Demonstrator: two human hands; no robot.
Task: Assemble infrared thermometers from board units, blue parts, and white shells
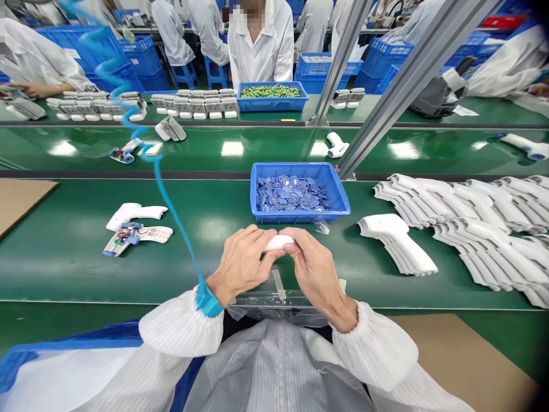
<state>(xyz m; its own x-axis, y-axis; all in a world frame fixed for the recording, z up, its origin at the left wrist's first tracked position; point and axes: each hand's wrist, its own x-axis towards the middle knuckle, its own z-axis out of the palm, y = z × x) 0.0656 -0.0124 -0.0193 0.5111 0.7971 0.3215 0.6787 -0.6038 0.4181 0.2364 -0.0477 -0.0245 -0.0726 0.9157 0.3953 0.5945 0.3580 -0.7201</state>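
Between both my hands is a white plastic shell piece [278, 242], mostly covered by my fingers. My left hand [245, 258] grips its left end, and a blue strap with a coiled cord [171, 200] circles that wrist. My right hand [315, 272] is closed on the right end. Just beyond them stands a blue bin [300, 217] of small blue plastic parts [291, 193]. Over to the left, an opened thermometer-gun body [128, 236] with its circuitry showing lies beside a white half shell [128, 214].
Nested white gun-shaped shells [397, 237] are stacked at right, with more rows [484, 246] beyond. A metal post [412, 86] slants up from the bench. Across the conveyor [206, 149], a co-worker [261, 46] stands behind a blue tray [272, 104] of green parts. Cardboard [21, 200] lies left.
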